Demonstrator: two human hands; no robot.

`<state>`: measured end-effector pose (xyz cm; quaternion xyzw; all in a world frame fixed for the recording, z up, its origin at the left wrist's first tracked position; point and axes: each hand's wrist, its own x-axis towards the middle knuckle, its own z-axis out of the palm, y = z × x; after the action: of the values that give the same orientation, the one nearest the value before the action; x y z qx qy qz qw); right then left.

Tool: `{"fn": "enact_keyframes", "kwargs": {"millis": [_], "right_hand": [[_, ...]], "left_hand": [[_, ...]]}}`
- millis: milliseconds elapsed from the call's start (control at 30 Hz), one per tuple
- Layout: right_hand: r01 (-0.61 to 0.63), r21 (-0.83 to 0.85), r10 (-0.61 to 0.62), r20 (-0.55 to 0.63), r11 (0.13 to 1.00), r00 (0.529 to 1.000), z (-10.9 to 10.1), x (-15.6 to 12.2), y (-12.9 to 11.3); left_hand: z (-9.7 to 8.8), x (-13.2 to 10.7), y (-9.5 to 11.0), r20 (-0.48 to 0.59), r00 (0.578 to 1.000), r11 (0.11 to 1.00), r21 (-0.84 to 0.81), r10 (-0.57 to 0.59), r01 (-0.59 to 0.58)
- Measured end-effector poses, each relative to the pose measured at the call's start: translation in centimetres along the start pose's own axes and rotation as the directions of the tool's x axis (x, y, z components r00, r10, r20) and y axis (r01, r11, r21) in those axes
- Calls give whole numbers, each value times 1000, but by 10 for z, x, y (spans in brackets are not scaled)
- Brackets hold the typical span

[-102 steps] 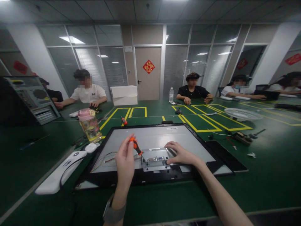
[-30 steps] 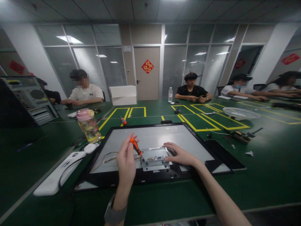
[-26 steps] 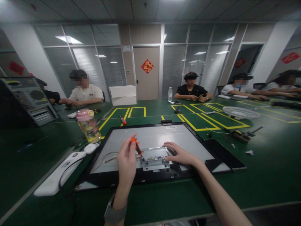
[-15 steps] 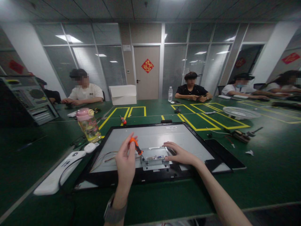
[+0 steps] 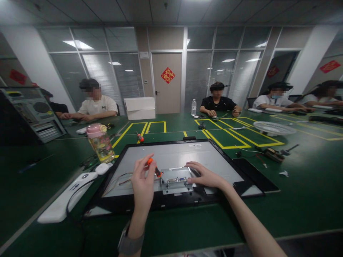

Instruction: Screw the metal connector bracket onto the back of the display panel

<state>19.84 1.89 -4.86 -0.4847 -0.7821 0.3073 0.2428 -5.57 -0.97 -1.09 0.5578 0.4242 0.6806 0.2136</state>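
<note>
My left hand [image 5: 143, 178] is closed around the handle of an orange and black screwdriver [image 5: 154, 168]. The screwdriver leans, its lower end by the left side of a metal bracket [image 5: 175, 182] with ports along its front. My right hand [image 5: 205, 175] grips that bracket's right side, fingers over the back edge and thumb near the front. The bracket sits on the back of a flat display panel [image 5: 166, 151] with a black frame, lying on the green table. Thin cables [image 5: 120, 178] run across the panel left of the bracket. The screwdriver's tip is too small to make out.
Left of the panel stand a pink-lidded bottle [image 5: 99, 142] and a white power strip [image 5: 66, 198] with a black cable. A black flat slab [image 5: 257, 175] lies at right, near a brown tool [image 5: 273, 154]. A small red object [image 5: 140, 137] lies beyond the panel. Co-workers sit opposite.
My left fingers have shifted slightly on the screwdriver handle, which tilts a little differently. My right hand stays on the bracket. Across the table, a co-worker's hands have moved apart.
</note>
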Motion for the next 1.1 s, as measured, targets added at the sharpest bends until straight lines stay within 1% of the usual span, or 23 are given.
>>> {"fn": "enact_keyframes", "kwargs": {"millis": [200, 400, 567, 733, 800, 967, 1100], "right_hand": [[-29, 3, 29, 14, 1000, 999, -2, -1, -6], [-14, 5, 14, 10, 1000, 1000, -1, -1, -3], [-9, -3, 9, 4, 1000, 1000, 0, 0, -3], [-8, -10, 8, 2, 1000, 1000, 0, 0, -2], [-3, -11, 3, 1, 1000, 1000, 0, 0, -1], [-6, -11, 6, 7, 1000, 1000, -1, 0, -3], [-22, -9, 22, 14, 1000, 1000, -2, -1, -5]], "left_hand": [[-1, 0, -3, 38, 999, 999, -32, -36, 37], [-1, 0, -2, -9, 1000, 1000, 9, 23, -23], [-1, 0, -1, 33, 999, 999, -29, -32, 33], [-1, 0, 0, -10, 1000, 999, 16, 28, -28], [-1, 1, 0, -16, 1000, 1000, 23, 13, -13], [-1, 0, -1, 30, 996, 996, -24, -83, 84], [0, -1, -2, 25, 999, 999, -16, -41, 41]]}}
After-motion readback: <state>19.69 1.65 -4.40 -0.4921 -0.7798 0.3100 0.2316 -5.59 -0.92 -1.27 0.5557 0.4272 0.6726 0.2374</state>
